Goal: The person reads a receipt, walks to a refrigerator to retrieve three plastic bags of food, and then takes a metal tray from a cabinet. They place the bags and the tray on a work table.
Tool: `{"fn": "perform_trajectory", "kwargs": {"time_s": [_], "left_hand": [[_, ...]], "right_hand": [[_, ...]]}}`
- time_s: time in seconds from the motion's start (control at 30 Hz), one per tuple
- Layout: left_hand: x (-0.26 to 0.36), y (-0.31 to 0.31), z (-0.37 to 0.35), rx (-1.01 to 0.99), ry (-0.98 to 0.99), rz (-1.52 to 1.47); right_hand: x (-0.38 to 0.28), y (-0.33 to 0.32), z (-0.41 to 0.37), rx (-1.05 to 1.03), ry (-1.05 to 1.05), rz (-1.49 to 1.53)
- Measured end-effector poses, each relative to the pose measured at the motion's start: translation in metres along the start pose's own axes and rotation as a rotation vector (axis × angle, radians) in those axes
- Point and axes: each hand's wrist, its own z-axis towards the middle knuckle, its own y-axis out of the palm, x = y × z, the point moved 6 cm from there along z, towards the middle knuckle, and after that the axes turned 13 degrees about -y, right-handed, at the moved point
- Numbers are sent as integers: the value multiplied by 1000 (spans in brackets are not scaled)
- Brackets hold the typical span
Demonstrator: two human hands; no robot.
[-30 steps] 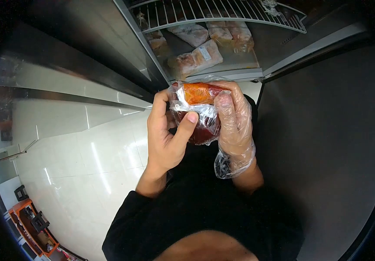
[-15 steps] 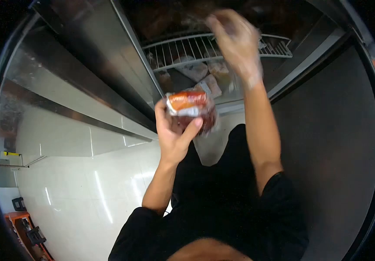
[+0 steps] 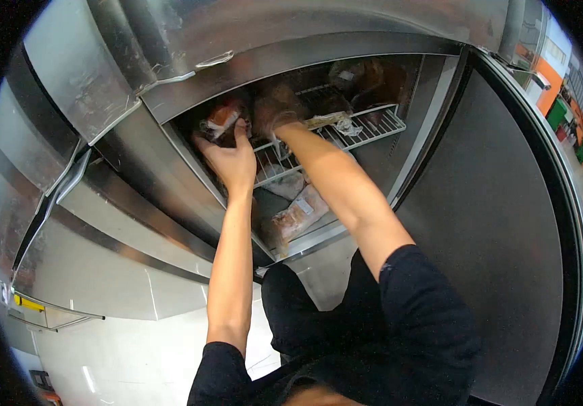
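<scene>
My left hand (image 3: 227, 159) holds a plastic-wrapped red and orange package (image 3: 222, 120) at the upper left of the open steel cabinet, its fingers wrapped round the side. Beside it, my right hand (image 3: 281, 111) reaches in above the white wire shelf (image 3: 373, 135); it is smeared by motion and its fingers cannot be made out. Other wrapped items lie on the shelf to its right, among them a pale crumpled wrapper (image 3: 346, 125). Below the shelf is a clear bag with a label (image 3: 299, 213).
The cabinet's dark door (image 3: 481, 223) stands open on the right. Steel door panels (image 3: 149, 162) are on the left. My legs are just below the cabinet's bottom edge (image 3: 318, 242). Pale floor (image 3: 149, 358) shows at the lower left.
The view has shifted, showing more of the cabinet's inside. My left hand has moved with the package up into the cabinet. My right hand is now deeper in, above the shelf.
</scene>
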Motion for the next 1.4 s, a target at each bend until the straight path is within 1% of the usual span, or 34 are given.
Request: {"fn": "perform_trajectory", "kwargs": {"time_s": [0.07, 0.1, 0.13, 0.17, 0.2, 0.27, 0.3, 0.33, 0.37, 0.4, 0.43, 0.47, 0.5, 0.53, 0.6, 0.63, 0.67, 0.73, 0.77, 0.8, 0.83, 0.87, 0.9, 0.93, 1.0, 1.03, 1.07, 1.13, 1.17, 1.2, 1.27, 1.3, 1.33, 1.4], "left_hand": [[-22, 7, 10, 9, -46, -16], [-36, 7, 13, 63, -101, 13], [-48, 8, 17, 120, -154, 39], [-63, 12, 19, -16, -269, -120], [-56, 10, 14, -17, -290, -113], [-28, 13, 12, -44, -339, 68], [-52, 22, 19, 37, -276, 238], [-76, 30, 26, 32, -289, 237], [-94, 43, 34, -26, -249, 158], [-85, 48, 36, -80, -205, 77], [-81, 49, 33, -120, -215, 172], [-71, 48, 33, -120, -216, 171], [-68, 50, 34, -193, -298, 247], [-71, 52, 30, -266, -386, 328], [-74, 46, 30, -232, -388, 277], [-75, 44, 32, -197, -380, 218], [-76, 44, 31, -191, -378, 223], [-72, 39, 23, -64, -266, 257], [-68, 37, 21, -62, -264, 267], [-59, 32, 19, -54, -265, 204], [-51, 27, 16, -45, -264, 139], [-42, 22, 12, -43, -259, 145], [-32, 16, 6, -58, -247, -20], [-22, 10, -1, -75, -234, -185], [3, 4, -19, -180, -157, -292], [23, -2, -25, -181, -28, -216], [28, -8, -24, -181, -40, -206], [36, -3, -32, -521, -56, -635], [37, -6, -31, -625, 61, -484], [41, -18, -45, -624, 78, -486], [40, -14, -49, -781, -35, -479], [45, -19, -51, -703, -119, -486], [51, -19, -53, -702, -124, -488], [51, -22, -54, -632, -288, -524]], "right_hand": [[10, -2, -6, 7, -30, 28], [34, 19, -12, -88, 115, 796], [43, 35, -23, -186, 270, 1559], [55, 21, -46, -14, 314, 1613], [65, 4, -71, 161, 362, 1654], [71, -14, -90, 352, 128, 2043], [69, -28, -93, 239, 296, 2080], [69, -37, -102, 265, 310, 2194], [67, -45, -114, 281, 240, 2223], [65, -54, -123, 297, 163, 2249], [67, -53, -128, 295, 162, 2243], [67, -50, -133, 329, 205, 2386], [67, -47, -136, 364, 247, 2529], [66, -43, -139, 360, 252, 2532], [61, -45, -147, 506, 302, 2537], [56, -48, -149, 513, 255, 2466], [48, -48, -147, 508, 251, 2473], [40, -46, -146, 653, 252, 2033], [36, -34, -144, 696, 289, 1905], [29, -33, -141, 697, 292, 1916], [22, -35, -137, 691, 219, 1961], [16, -39, -132, 685, 141, 2002], [12, -37, -130, 697, 193, 2074], [11, -40, -129, 699, 188, 2080], [0, -35, -133, 499, 405, 2412], [-2, -22, -137, 406, 585, 2446], [-7, -31, -139, 294, 572, 2541], [-13, -26, -146, -217, 150, 2935], [-18, -33, -150, -331, 73, 2929], [-23, -42, -173, -327, 50, 2923], [-3, -39, -191, -23, 467, 2383], [-5, -54, -192, -151, 314, 2489], [-9, -60, -195, -153, 320, 2488], [-1, -89, -199, 346, 440, 2094]]}}
